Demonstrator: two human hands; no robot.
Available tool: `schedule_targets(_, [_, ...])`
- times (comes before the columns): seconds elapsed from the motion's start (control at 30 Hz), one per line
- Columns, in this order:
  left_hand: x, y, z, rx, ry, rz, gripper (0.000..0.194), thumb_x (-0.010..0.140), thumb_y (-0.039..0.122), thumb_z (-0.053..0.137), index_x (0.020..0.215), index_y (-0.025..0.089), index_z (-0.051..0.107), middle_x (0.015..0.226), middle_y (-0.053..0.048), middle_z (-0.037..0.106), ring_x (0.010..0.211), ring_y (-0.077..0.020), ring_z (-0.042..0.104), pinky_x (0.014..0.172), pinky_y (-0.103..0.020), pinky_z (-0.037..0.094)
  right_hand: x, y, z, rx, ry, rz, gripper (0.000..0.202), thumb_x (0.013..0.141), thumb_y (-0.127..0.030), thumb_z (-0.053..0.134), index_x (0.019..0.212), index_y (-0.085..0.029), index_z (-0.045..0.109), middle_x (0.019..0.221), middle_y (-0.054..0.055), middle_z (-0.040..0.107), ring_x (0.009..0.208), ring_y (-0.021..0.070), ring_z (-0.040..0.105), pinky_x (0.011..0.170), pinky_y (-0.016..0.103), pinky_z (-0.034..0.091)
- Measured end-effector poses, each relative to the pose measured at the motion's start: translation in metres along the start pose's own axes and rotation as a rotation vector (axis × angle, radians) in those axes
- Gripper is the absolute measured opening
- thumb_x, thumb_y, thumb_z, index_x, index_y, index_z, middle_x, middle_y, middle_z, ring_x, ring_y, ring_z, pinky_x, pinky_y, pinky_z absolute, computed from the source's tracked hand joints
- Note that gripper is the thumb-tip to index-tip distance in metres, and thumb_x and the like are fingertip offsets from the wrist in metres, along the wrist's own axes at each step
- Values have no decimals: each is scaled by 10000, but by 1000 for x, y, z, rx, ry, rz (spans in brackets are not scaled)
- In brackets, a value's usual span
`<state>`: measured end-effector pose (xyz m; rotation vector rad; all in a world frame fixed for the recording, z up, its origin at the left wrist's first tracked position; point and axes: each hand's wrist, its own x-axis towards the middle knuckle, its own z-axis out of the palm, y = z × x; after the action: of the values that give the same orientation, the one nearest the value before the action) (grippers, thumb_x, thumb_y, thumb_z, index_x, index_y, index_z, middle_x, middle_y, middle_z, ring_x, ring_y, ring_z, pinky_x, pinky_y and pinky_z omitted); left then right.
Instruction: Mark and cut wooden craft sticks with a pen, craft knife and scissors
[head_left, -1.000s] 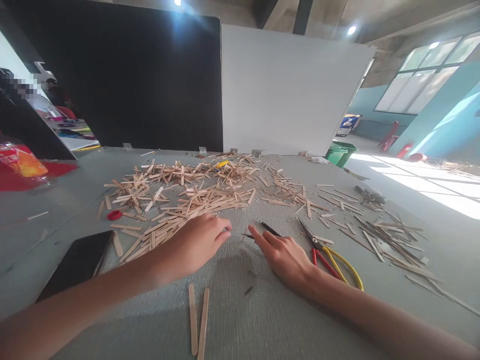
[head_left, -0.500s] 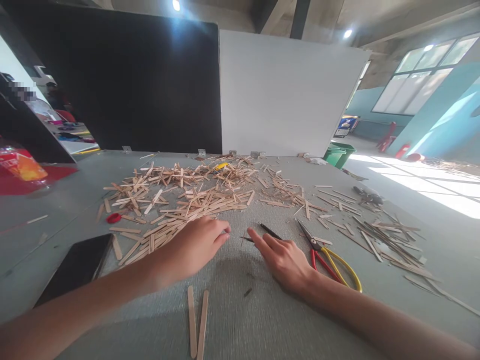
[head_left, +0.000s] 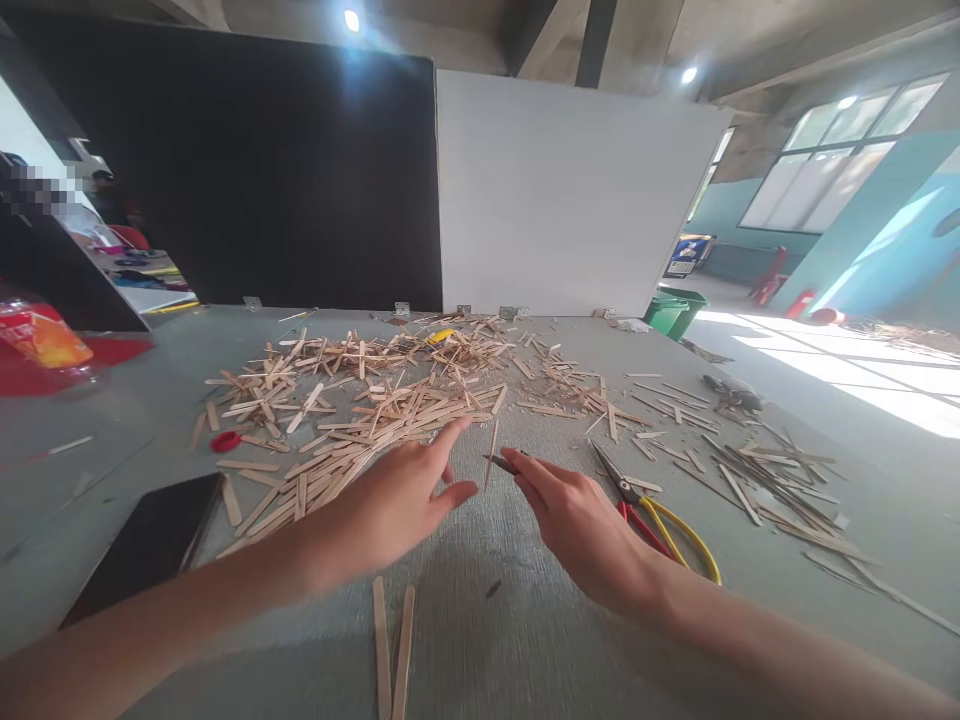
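My left hand [head_left: 409, 490] hovers over the table in front of the stick pile, thumb and index finger spread apart with nothing between them. Facing it, my right hand [head_left: 574, 500] is closed on a dark pen-like tool [head_left: 498, 462], its thin tip pointing left. A thin wooden sliver [head_left: 492, 452] stands at that tip, between the two hands; whether it touches the tool cannot be told. Two wooden sticks [head_left: 382, 640] lie side by side nearest me. Scissors [head_left: 628, 490] with red and yellow handles lie just beyond my right hand.
Many wooden sticks [head_left: 405, 405] cover the middle of the table [head_left: 300, 670]. A black phone [head_left: 150, 540], a red ring [head_left: 226, 441] and a bottle [head_left: 45, 340] are at the left. Split strips [head_left: 780, 480] lie right; black and white panels [head_left: 555, 190] stand behind.
My left hand's thumb and index finger have spread apart. My right hand has taken hold of the dark tool, which lay on the table beside it. The thin sliver now shows between the hands.
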<state>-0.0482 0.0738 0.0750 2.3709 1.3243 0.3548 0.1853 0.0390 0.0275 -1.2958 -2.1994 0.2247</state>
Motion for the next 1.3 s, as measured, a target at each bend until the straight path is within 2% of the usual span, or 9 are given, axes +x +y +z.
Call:
schedule_targets(0.07, [-4, 5, 4, -131, -8, 25, 748, 1013, 471, 567, 1628, 314, 172, 1049, -48, 742, 877, -235, 701, 766, -337, 512, -2, -17, -16, 61, -44, 54, 378, 1088, -249, 386, 1392, -187, 602, 1189, 140, 744, 973, 252, 737, 742, 334, 559])
schedule_targets(0.17, [-10, 15, 9, -267, -39, 101, 661, 1061, 401, 476, 1620, 374, 125, 863, 32, 691, 669, -164, 622, 640, -274, 474, -7, -38, -39, 143, -145, 94, 378, 1069, -251, 412, 1397, -214, 598, 1176, 113, 745, 1096, 252, 700, 851, 345, 542])
schedule_targets(0.27, [-15, 24, 12, -274, 22, 125, 519, 1085, 372, 389, 1575, 331, 224, 709, 74, 577, 553, -139, 496, 544, -248, 380, -9, -50, -56, 278, -237, 188, 264, 1038, -227, 456, 1180, -228, 678, 868, 37, 717, 814, 180, 679, 743, 296, 509])
schedule_targets(0.33, [-17, 28, 14, -291, 126, 85, 454, 1086, 405, 379, 1506, 271, 272, 682, 84, 550, 526, -135, 461, 513, -246, 332, -8, -53, -62, 498, -343, 323, 214, 1048, -274, 446, 1014, -219, 650, 651, -38, 556, 554, 123, 512, 568, 259, 442])
schedule_targets(0.47, [-19, 30, 22, -335, 211, -6, 320, 1077, 507, 379, 1205, 223, 451, 626, 90, 513, 499, -132, 442, 496, -256, 302, -9, -50, -63, 981, -420, 548, 268, 1070, -422, 401, 1010, -220, 567, 658, -66, 419, 503, 100, 352, 443, 216, 309])
schedule_targets(0.6, [-21, 30, 28, -315, 102, 41, 478, 1096, 509, 225, 860, 221, 525, 621, 55, 486, 536, -140, 453, 542, -282, 327, -14, -50, -59, 938, -239, 465, 216, 1043, -413, 506, 1040, -211, 581, 743, -37, 454, 625, 106, 367, 518, 202, 317])
schedule_targets(0.97, [-28, 26, 39, -328, 90, 175, 328, 1092, 424, 232, 914, 238, 435, 625, 93, 356, 499, -129, 301, 518, -280, 286, -3, -51, -88, 1229, -800, 779, 295, 1098, -382, 353, 837, -247, 378, 648, -98, 322, 449, 60, 168, 360, 133, 148])
schedule_targets(1.17, [-30, 35, 34, -325, 57, 71, 328, 1074, 378, 209, 827, 253, 385, 636, 58, 474, 534, -142, 412, 550, -286, 333, -16, -68, -55, 1232, -591, 637, 293, 1114, -444, 308, 904, -253, 384, 650, -99, 345, 469, 64, 273, 389, 123, 276])
schedule_targets(1.3, [-31, 35, 30, -281, 32, 149, 274, 1056, 353, 238, 852, 253, 392, 617, 72, 420, 501, -137, 329, 521, -288, 298, -9, -62, -74, 1185, -799, 711, 301, 1114, -397, 303, 856, -252, 352, 619, -106, 316, 436, 59, 202, 346, 110, 229])
